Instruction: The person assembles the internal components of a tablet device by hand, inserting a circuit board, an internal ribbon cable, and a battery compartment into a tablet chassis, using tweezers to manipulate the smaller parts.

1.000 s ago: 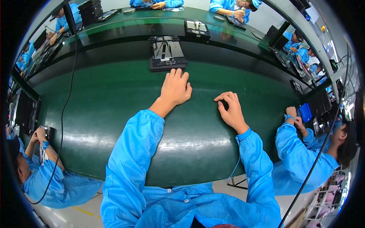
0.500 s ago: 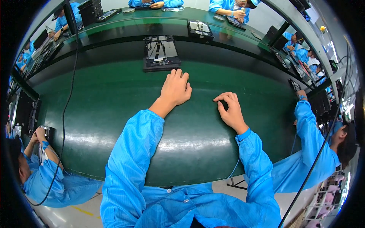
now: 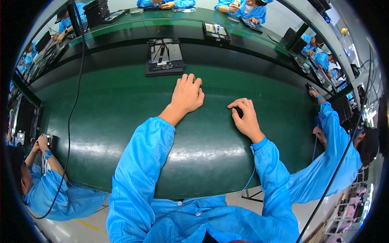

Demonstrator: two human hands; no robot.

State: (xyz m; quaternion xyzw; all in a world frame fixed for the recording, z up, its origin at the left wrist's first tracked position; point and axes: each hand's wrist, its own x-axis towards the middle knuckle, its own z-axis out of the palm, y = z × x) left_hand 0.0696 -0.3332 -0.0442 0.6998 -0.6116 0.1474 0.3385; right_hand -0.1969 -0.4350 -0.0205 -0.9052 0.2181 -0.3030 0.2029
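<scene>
My left hand (image 3: pixel 187 95) rests palm down on the green tabletop (image 3: pixel 194 137), fingers forward and slightly apart, with nothing in it. Just beyond its fingertips, not touching, lies a black tray (image 3: pixel 162 73) carrying a flat electronic unit (image 3: pixel 165 52) with grey panels and dark strips. To the right, my right hand (image 3: pixel 245 117) also rests on the table. Its fingers are bent and the thumb stands apart from the index finger, with no object between them. A blue band (image 3: pixel 259 144) is around my right wrist.
A second black tray with an electronic unit (image 3: pixel 216 31) sits farther back. Co-workers in blue sit at the left (image 3: pixel 52 178), the right (image 3: pixel 330 162) and across the table. A black cable (image 3: pixel 69 125) hangs at left; a metal frame (image 3: pixel 300 18) crosses the upper right.
The nearer tray has shifted left and the farther one slightly right. My hands have stayed put. At right, the co-worker's arm and body have moved; across the table, another co-worker's hands have moved.
</scene>
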